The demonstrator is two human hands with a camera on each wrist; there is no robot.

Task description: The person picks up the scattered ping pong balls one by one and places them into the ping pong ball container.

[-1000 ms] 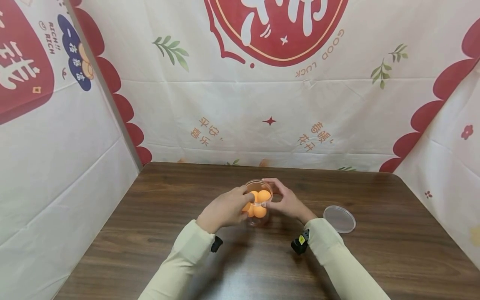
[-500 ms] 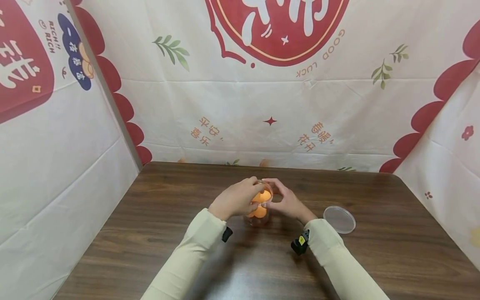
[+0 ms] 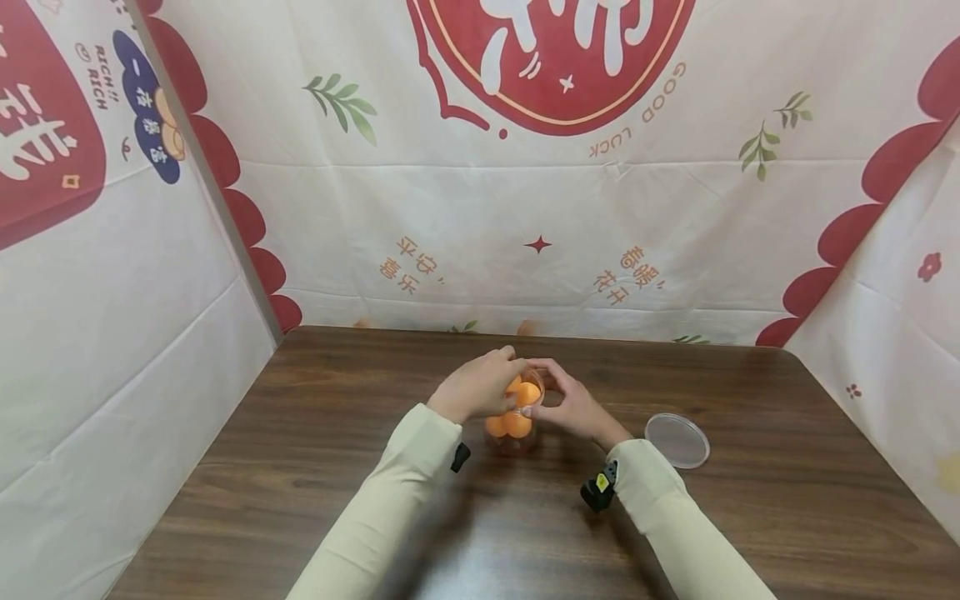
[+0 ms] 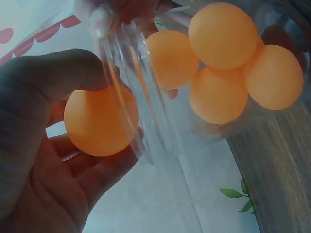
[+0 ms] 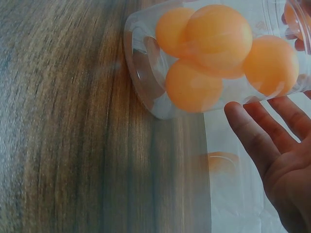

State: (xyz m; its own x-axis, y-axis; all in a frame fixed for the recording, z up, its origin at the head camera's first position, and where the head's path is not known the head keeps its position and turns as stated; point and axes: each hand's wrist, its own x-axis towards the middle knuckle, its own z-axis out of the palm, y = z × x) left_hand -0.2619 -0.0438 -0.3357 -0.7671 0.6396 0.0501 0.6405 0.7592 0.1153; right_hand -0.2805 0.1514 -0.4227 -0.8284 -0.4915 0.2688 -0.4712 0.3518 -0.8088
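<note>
A clear plastic jar stands on the table with several orange ping-pong balls inside. My right hand grips the jar near its rim, thumb in front and fingers behind. At the jar's mouth, my left hand pinches one orange ping-pong ball between thumb and fingers. That ball is level with the rim in the left wrist view, with the other balls deeper in the jar. The head view hides part of the held ball behind the left hand.
A round clear lid lies flat on the brown wooden table, right of the jar. Printed white cloth hangs behind the table and at both sides.
My left hand has moved right and slightly away from me, over the jar's mouth, and its wrist is higher in view. The right hand keeps its hold on the jar; the lid stays put.
</note>
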